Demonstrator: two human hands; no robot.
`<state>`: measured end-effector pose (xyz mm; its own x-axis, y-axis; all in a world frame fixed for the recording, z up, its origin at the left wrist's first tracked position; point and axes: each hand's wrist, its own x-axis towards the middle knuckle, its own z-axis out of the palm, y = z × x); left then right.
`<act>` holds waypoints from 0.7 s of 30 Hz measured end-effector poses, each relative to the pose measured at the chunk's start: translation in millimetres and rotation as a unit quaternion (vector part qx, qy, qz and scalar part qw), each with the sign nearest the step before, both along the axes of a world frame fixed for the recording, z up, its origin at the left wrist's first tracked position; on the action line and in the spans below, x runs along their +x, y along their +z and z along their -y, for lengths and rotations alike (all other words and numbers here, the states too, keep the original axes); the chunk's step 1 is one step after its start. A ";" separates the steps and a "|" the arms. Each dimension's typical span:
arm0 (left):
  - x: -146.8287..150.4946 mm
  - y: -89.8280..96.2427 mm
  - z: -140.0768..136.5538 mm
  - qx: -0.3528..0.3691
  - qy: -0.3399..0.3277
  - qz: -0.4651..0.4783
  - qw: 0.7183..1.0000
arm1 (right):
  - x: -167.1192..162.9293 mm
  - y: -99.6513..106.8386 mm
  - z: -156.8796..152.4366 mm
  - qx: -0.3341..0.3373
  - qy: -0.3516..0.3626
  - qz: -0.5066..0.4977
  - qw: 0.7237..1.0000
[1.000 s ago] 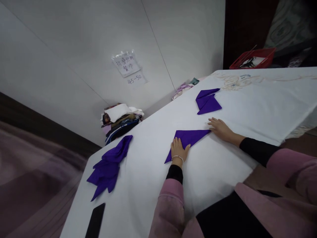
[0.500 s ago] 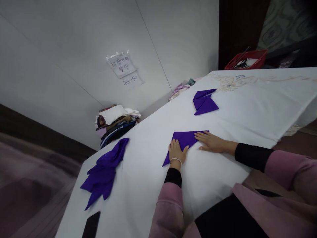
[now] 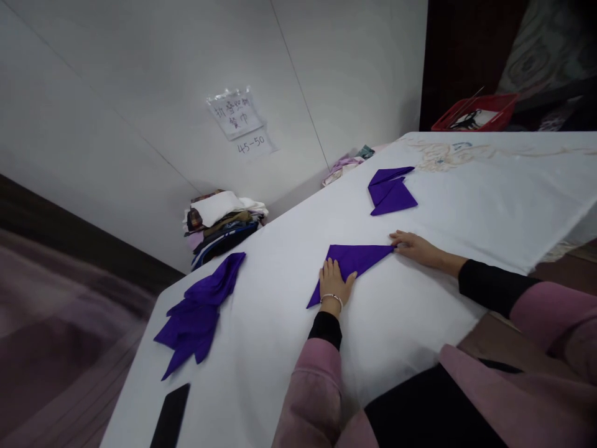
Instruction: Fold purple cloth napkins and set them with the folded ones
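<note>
Your left hand [image 3: 334, 285] lies spread on the napkin [image 3: 358, 256]; its long right tip meets your right hand [image 3: 416, 249], grip unclear.

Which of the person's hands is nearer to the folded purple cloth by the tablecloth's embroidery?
Right. The right hand is on the near side of that folded cloth, not touching it; the left hand lies farther off, on another purple cloth.
</note>
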<state>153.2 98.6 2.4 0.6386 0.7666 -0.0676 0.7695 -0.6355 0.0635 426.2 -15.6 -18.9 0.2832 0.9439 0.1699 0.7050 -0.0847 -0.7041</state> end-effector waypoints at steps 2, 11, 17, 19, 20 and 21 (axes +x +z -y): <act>-2.0 1.1 0.9 -0.004 -0.001 -0.005 1.000 | -2.5 0.0 -0.8 -0.026 0.002 0.033 0.999; -21.0 16.2 2.5 -0.011 -0.016 -0.022 1.000 | -23.3 -0.3 10.4 -0.061 0.008 0.081 0.995; 32.9 26.0 35.8 0.007 -0.138 0.051 0.989 | -23.7 -4.6 7.6 -0.054 -0.003 0.093 0.994; 51.3 21.2 48.3 -0.017 -0.185 0.064 0.980 | -23.3 -4.6 6.7 -0.054 0.000 0.094 0.994; 58.0 18.1 52.7 -0.025 -0.194 0.068 0.978 | -23.1 -4.1 6.4 -0.056 0.004 0.094 0.994; 62.9 15.0 55.6 -0.031 -0.195 0.070 0.978 | -23.0 -3.4 6.1 -0.057 0.008 0.095 0.994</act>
